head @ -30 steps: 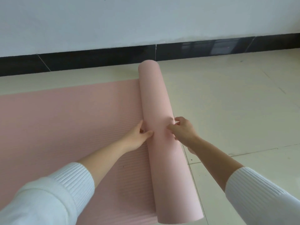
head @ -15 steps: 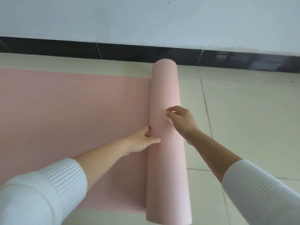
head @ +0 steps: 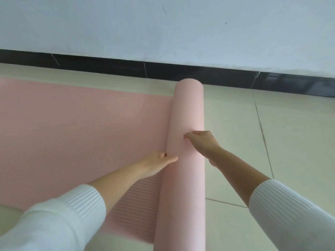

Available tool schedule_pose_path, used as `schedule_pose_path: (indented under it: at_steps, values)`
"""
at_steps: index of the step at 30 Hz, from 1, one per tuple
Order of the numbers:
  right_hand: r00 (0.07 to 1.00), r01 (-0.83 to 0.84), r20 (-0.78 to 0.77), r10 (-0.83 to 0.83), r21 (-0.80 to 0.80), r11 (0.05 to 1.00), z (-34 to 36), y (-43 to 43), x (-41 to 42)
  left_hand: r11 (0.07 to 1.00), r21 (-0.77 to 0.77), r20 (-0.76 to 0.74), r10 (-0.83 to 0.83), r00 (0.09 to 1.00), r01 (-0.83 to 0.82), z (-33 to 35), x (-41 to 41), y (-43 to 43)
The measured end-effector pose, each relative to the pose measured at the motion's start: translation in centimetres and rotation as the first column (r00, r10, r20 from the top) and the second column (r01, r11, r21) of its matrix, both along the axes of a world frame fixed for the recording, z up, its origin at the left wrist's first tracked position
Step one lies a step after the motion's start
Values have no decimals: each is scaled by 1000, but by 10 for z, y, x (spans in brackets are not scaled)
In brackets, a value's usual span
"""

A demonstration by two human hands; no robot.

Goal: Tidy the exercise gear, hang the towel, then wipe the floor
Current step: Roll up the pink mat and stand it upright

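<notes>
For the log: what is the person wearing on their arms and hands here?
A white ribbed knit top covers both arms. The left sleeve and right sleeve end in ribbed cuffs partway up the forearm, leaving the lower forearms bare. The left hand and right hand are bare: no gloves, and no watch or ring shows.

Plain white painted wall (head: 199, 29) fills the top, with a short dark scuff mark (head: 164, 10) and a tiny speck (head: 225, 23) on it. Glossy black tiled skirting strip (head: 108, 65) runs along its base.
</notes>
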State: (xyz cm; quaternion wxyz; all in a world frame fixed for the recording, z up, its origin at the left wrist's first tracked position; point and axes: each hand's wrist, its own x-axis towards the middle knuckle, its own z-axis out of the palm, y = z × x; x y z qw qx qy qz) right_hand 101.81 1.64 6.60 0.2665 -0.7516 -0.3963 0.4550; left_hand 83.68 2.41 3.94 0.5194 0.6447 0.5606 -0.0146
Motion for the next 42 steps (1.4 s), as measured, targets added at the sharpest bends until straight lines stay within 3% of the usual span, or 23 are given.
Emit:
schedule_pose_path:
  at_steps: [3,6,10,11,13,15,16,21,23,25,27,28,30,32,34,38,40,42]
  values:
    - [998,-9,-53,13,70,997,3,7,-26,1000,18,43,-10,999,9,-7,-20,-2]
    - [993,-9,-119,27,143,990,5,19,-51,984,165,80,56,995,-69,-12,-42,-1]
    - [933,237,-287,-217,36,971,4,38,-75,866,463,-89,-167,982,189,-21,-86,12]
    - [935,248,-258,-242,-13,969,4,41,-81,846,483,-125,-186,975,224,-24,-97,15]
    - [986,159,-49,-162,-72,985,2,45,-94,858,469,-128,-167,978,208,-26,-114,20]
    - [987,35,159,-25,-64,997,-1,50,-111,900,420,-81,-90,993,116,-30,-129,25]
    - [985,-7,174,16,-54,999,1,51,-121,922,385,-56,-28,998,48,-30,-137,29]
    - [997,-75,38,73,67,995,4,61,-177,957,219,103,173,979,-192,-27,-175,34]
    - [998,-54,-11,56,130,990,8,66,-196,954,220,157,170,973,-203,-27,-186,37]
    - [980,39,-197,-3,182,983,11,74,-208,954,218,159,172,972,-205,-29,-198,43]
    - [903,182,-417,-100,162,970,11,81,-217,929,205,220,262,940,-307,-31,-214,50]
    - [900,226,-411,-145,157,961,7,83,-221,913,206,242,302,922,-353,-28,-221,50]
    - [984,170,-84,-158,168,971,-2,86,-229,887,226,240,351,905,-404,-25,-239,53]
    - [970,21,235,-59,163,986,-12,81,-240,885,262,229,331,915,-385,-24,-256,60]
    - [959,-126,275,73,179,976,-17,77,-253,894,282,242,286,927,-349,-24,-272,64]
    - [952,-307,58,302,231,923,-14,83,-276,867,281,254,345,904,-410,-28,-305,77]
    - [940,-240,-185,287,238,941,-7,91,-282,821,180,284,484,828,-542,-23,-316,88]
    - [852,-101,-484,199,220,970,-3,99,-281,816,76,340,519,784,-573,-18,-321,96]
